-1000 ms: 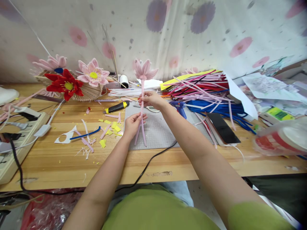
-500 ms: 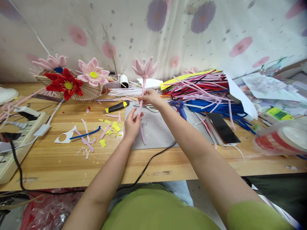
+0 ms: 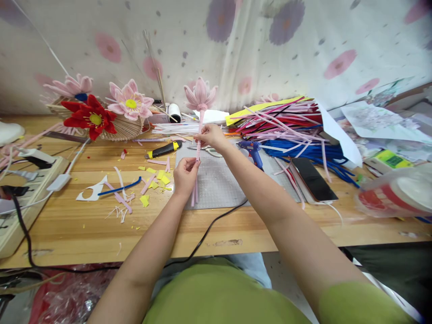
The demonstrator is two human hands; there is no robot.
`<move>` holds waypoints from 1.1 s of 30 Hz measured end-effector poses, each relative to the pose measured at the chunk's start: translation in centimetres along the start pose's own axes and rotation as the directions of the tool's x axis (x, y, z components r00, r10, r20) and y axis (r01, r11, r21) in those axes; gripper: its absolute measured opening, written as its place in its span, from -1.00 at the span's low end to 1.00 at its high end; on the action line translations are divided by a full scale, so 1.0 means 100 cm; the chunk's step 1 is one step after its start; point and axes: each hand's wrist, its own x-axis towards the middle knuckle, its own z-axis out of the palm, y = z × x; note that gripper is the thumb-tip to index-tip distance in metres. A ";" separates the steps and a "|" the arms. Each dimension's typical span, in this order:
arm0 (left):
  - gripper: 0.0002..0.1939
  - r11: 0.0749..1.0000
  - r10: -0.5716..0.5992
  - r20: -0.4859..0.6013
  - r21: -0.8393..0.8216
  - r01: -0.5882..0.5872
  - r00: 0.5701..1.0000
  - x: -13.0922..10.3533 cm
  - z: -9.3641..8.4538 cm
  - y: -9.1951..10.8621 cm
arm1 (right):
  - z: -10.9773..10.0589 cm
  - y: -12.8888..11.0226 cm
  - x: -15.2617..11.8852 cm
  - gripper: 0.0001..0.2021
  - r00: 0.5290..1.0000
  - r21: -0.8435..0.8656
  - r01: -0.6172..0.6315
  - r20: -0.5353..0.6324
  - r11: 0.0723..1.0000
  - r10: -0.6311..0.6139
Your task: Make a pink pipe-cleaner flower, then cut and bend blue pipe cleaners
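Note:
A pink pipe-cleaner flower stands upright over the grey cutting mat, its petals at the top and its stem running down through both hands. My right hand pinches the stem partway up, below the bloom. Lower down, my left hand has its thumb and fingertips closed on the same stem. Loose pink stem ends hang beneath my left hand. Behind my right hand, a pair of scissors is partly hidden.
Finished pink and red flowers stand at the left by a power strip. Yellow scraps and a utility knife lie nearer. To the right are a blue glue gun, pipe-cleaner bundles, a phone and a cup.
The flower has turned about its stem and shifted slightly left. My left hand's fingers have closed from a looser spread onto the stem. The hanging stem ends have swung left.

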 end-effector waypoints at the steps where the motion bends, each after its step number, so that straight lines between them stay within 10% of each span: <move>1: -0.78 1.000 -0.010 0.015 -0.008 0.010 1.000 0.000 0.000 0.000 | 0.000 0.001 0.001 -0.69 1.000 -0.022 0.000 -0.003 1.000 0.000; 14: -0.74 0.933 -0.244 0.084 -0.252 0.257 0.966 0.013 0.002 0.001 | -0.008 -0.007 -0.012 -0.83 0.978 0.270 -0.095 0.207 0.958 0.039; 28: -0.82 0.998 0.012 -0.003 0.070 -0.012 1.000 0.007 0.000 -0.014 | -0.002 -0.009 -0.005 -0.72 0.993 0.125 -0.107 -0.027 0.986 0.111; 33: -0.80 0.996 -0.065 0.036 -0.063 0.067 0.997 0.006 0.003 -0.007 | -0.005 -0.009 -0.007 -0.80 0.994 0.141 -0.105 0.011 0.985 0.104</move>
